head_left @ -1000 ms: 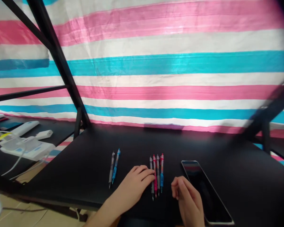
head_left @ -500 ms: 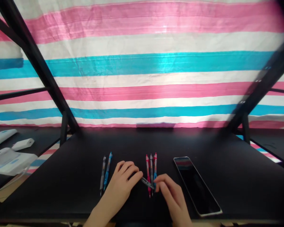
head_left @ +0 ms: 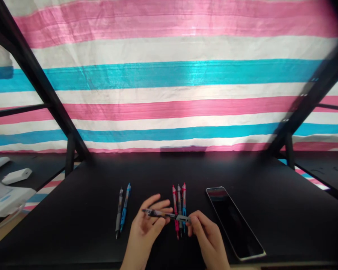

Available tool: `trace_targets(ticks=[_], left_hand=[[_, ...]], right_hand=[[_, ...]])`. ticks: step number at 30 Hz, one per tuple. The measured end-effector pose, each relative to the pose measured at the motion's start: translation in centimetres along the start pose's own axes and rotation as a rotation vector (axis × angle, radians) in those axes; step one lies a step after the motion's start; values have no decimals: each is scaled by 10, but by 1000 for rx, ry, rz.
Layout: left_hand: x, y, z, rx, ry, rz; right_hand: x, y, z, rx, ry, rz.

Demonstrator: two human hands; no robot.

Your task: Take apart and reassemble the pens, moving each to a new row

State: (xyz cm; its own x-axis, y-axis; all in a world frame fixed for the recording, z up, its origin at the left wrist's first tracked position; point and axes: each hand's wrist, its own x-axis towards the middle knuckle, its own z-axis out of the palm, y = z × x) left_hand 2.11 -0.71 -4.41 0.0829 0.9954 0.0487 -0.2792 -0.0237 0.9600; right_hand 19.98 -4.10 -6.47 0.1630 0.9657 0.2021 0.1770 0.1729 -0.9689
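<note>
Across the middle of the black desk (head_left: 169, 168), in the head view, the raised pen (head_left: 160, 214) lay nearly level between the hands, its clear end towards nine o'clock and its grey grip towards three. The right hand (head_left: 204, 232), at four o'clock from the pen's middle, pinched the grip end between thumb and curled fingers. The left hand (head_left: 145, 227), at eight o'clock, was open and palm up, fingers spread and unclenched; the pen crossed in front of them, though whether they bore any of its weight could not be told.

Partly hidden by the pen, three others lay side by side, pointing roughly from twelve to six: a pink pen (head_left: 174, 202), a grey-topped pen (head_left: 179, 198) and a red-topped pen (head_left: 184, 195) with a blue grip. Off at nine o'clock lay a grey pen (head_left: 119, 215) and a blue pen (head_left: 124, 210), near each other. A phone (head_left: 235, 221) rested at three o'clock, slanting from eleven to five. At twelve, a striped sheet (head_left: 169, 108) hung beyond the desk.
</note>
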Motion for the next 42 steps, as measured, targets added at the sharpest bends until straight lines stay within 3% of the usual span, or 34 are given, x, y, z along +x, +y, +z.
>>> trace_targets(ticks=[3,15,18,21,26,32,42], left_hand=[[-2,-8,2,-37,52,-91],[-9,-5,6,23,254,-128],[-9,-6,6,15,271,-112],[-6,-8,5,-18,296,-97],[-4,-8,4,-55,256,-95],[-4,-2,6,-124,155,-102],[-2,-5,5,-225,282,-142]], right_hand=[[2,-2,0,-10,-19,-19],[-5,20,1,-70,76,-173],[-6,20,3,-65,110,-137],[-5,17,3,-2,48,-53],[-1,6,1,27,-36,18],[1,5,2,-17,71,67],[0,6,0,99,72,52]])
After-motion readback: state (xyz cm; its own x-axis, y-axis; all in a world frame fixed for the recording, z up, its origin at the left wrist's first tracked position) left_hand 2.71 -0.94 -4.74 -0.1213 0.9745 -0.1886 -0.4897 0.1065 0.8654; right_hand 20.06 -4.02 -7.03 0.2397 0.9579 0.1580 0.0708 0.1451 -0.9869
